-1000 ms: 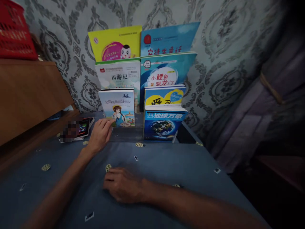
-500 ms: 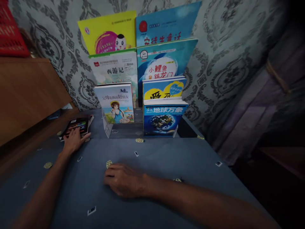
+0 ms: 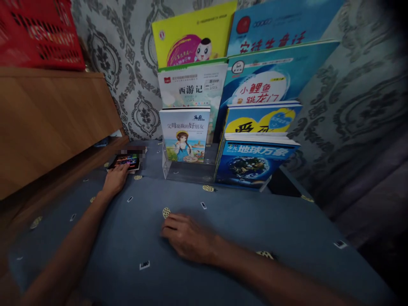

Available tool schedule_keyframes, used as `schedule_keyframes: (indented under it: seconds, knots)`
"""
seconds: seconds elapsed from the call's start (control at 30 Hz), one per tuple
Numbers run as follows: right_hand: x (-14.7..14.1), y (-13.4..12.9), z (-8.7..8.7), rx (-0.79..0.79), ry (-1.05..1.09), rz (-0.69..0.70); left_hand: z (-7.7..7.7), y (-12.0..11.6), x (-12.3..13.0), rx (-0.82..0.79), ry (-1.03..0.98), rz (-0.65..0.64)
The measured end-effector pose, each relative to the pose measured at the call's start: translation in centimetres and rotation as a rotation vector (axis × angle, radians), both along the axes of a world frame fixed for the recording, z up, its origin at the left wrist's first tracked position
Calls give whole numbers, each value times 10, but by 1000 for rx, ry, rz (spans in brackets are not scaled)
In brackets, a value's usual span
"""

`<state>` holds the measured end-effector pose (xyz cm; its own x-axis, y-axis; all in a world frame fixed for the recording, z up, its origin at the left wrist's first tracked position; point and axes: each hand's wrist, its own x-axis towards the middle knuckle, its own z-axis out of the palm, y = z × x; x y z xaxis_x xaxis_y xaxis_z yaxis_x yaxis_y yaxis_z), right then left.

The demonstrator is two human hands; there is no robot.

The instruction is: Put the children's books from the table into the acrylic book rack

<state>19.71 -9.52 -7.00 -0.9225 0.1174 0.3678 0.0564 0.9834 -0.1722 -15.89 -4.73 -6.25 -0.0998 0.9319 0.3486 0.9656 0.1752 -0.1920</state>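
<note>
Books [image 3: 128,162] with a dark, colorful cover on top are lying flat at the far left of the blue tablecloth [image 3: 127,238], and the left hand [image 3: 116,180] has its fingers over their near edge — can't tell if it's actually gripping or just resting there, the thumb doesn't show well enough. Right hand [image 3: 188,238] is down near the middle of the cloth, back up and fingers loosely curled by a yellow printed spot [image 3: 166,212], palm side hidden so I can't say if it's closed on anything. Behind them there's a clear plastic stand [image 3: 191,172] with kids' books upright in tiers: a white one [image 3: 172,144] low on the left, an earth one [image 3: 248,168] low on the right, a yellow one [image 3: 191,34] and a blue one [image 3: 283,27] up top. Red basket [image 3: 38,32] sits on the wooden cupboard [image 3: 54,127] at left, patterned wallpaper [image 3: 142,117] at the back
</note>
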Motion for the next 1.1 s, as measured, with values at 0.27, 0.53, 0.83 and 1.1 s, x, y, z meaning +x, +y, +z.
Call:
schedule_keyframes:
  seconds: [0.27, 0.53, 0.83, 1.1]
  knots:
    - [1, -1, -2, -33, -2, -20, 14, -14, 20, -46, 120, -83]
    - [2, -1, -2, -94, 10, -22, 4, -72, 87, -53, 185, -293]
    - [1, 0, -3, -76, -2, -26, 22, -10, 32, 37, -8, -28]
    - [3, 0, -3, -110, 24, -24, -5, 13, -22, -3, -188, 38]
